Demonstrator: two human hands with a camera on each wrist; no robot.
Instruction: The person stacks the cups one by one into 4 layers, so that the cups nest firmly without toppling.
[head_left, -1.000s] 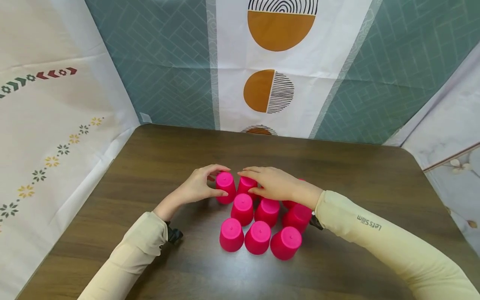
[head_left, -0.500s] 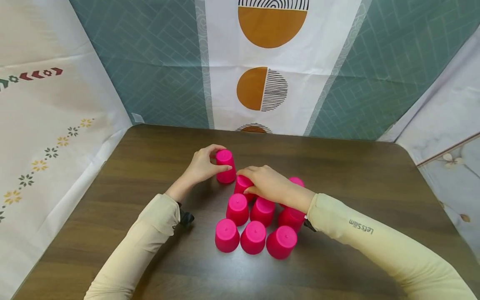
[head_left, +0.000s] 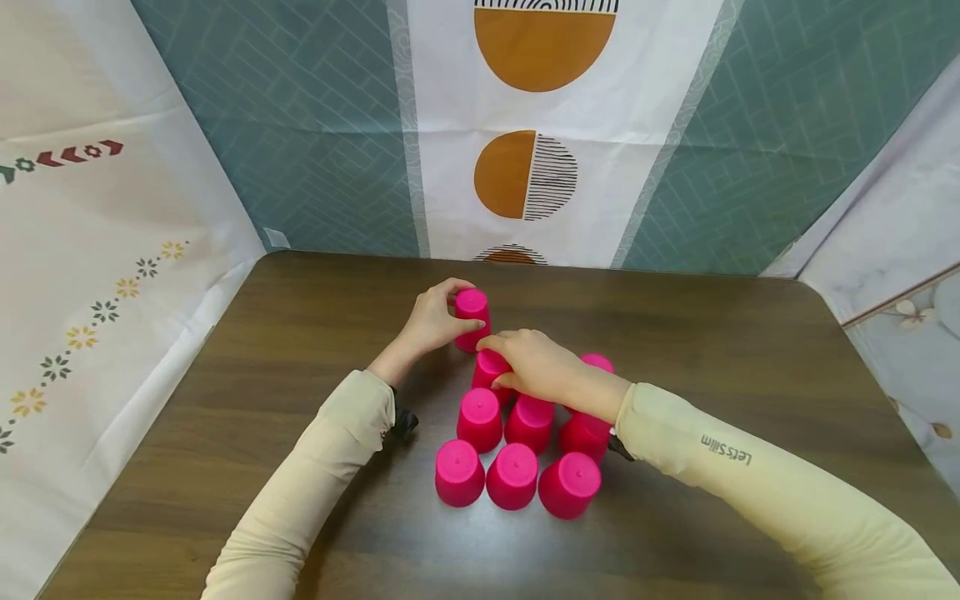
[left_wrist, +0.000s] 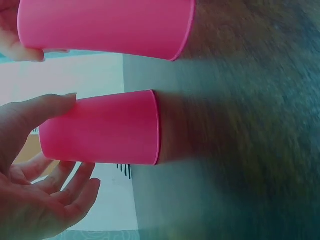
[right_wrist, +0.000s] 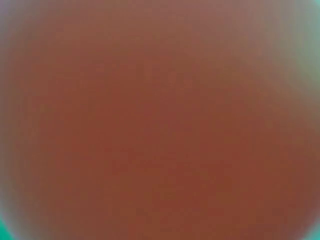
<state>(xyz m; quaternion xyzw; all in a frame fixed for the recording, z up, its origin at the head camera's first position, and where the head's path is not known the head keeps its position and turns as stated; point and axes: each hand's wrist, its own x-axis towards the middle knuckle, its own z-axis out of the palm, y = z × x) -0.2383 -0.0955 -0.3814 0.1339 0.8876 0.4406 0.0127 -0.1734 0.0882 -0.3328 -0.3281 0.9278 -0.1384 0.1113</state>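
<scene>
Several pink plastic cups stand upside down in a cluster on the dark wooden table [head_left: 712,350]. My left hand [head_left: 459,315] grips one pink cup [head_left: 476,302] at the far side of the cluster, a little apart from the rest. The left wrist view shows that cup [left_wrist: 115,127] with my thumb [left_wrist: 45,107] against its side. My right hand [head_left: 497,360] lies over the back cup of the cluster [head_left: 483,375], its fingers and thumb curled round it. The same cup [left_wrist: 105,25] fills the top of the left wrist view. The right wrist view is a reddish-brown blur.
Three cups form the front row [head_left: 512,477], with more behind them [head_left: 530,423] and one at the back right [head_left: 597,362]. Patterned fabric walls [head_left: 525,125] close in the table at the back and both sides. Bare tabletop lies left and right of the cluster.
My left hand has carried its pink cup away from the cluster, farther back and slightly right. My right hand has stayed on the back cup.
</scene>
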